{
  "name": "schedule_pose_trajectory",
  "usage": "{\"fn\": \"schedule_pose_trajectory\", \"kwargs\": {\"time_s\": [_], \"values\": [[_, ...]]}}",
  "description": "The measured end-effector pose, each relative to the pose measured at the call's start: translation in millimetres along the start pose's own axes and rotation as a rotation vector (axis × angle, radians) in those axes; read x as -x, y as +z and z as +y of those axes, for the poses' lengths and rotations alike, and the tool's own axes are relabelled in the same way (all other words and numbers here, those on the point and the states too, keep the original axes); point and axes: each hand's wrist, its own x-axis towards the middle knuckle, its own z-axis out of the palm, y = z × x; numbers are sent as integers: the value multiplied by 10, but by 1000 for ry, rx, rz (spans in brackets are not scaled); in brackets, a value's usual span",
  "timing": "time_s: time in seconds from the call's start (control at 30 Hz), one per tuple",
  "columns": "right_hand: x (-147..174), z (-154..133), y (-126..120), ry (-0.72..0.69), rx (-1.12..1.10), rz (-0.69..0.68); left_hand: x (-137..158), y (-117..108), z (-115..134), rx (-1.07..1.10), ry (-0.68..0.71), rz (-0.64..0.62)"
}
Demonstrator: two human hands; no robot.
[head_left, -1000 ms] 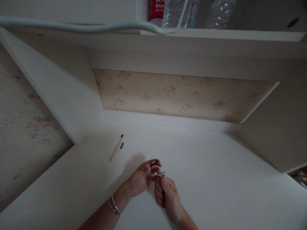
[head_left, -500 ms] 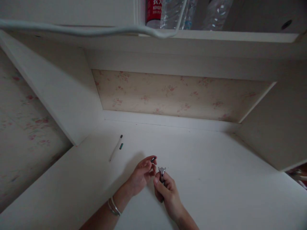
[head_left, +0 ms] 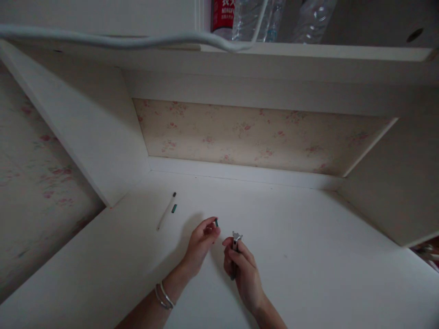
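Note:
My left hand (head_left: 201, 240) pinches a small dark green razor cartridge (head_left: 216, 222) between thumb and fingertips. Wrapped in my right hand (head_left: 245, 269) is a razor handle (head_left: 235, 246), dark along the grip, with its silver forked head pointing up and away from me. A short gap separates the cartridge from that head. Farther left on the white tabletop (head_left: 308, 237) lies another flat green and black piece (head_left: 174, 208), similar in look to a cartridge. Close beside it lies a thin, pale stick (head_left: 166, 212) with a black tip.
A white cable (head_left: 120, 42) runs across the front of the upper shelf (head_left: 325, 51). On that shelf stand a red-labelled bottle (head_left: 222, 18) and clear plastic bottles (head_left: 252, 20). Side panels (head_left: 75, 114) enclose the tabletop left and right, with floral wallpaper (head_left: 240, 132) behind.
My hands have moved slightly apart. The left rose a little and turned the cartridge more upright; the right shifted slightly right and up with the razor handle.

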Motion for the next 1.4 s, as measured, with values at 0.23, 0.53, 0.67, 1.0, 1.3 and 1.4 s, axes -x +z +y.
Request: {"fn": "schedule_pose_trajectory", "kwargs": {"time_s": [0.23, 0.53, 0.67, 1.0, 1.3, 1.4], "values": [[-103, -25, -109, -77, 371, 216, -39, -35, 28, -112, 54, 48], [-266, 102, -323, -72, 1076, 357, 60, -7, 35, -742, 485, 157], [-298, 115, -291, -145, 1287, 353, 116, -16, 64, -932, 629, 152], [-377, 116, -271, -210, 1325, 321, 135, -54, 52, -1117, 751, 103], [-280, -58, -311, -98, 602, 155, 107, -91, 89, -1279, 816, 111], [-250, -84, -270, -92, 553, 78, 101, -102, 63, -1322, 855, 91]]}}
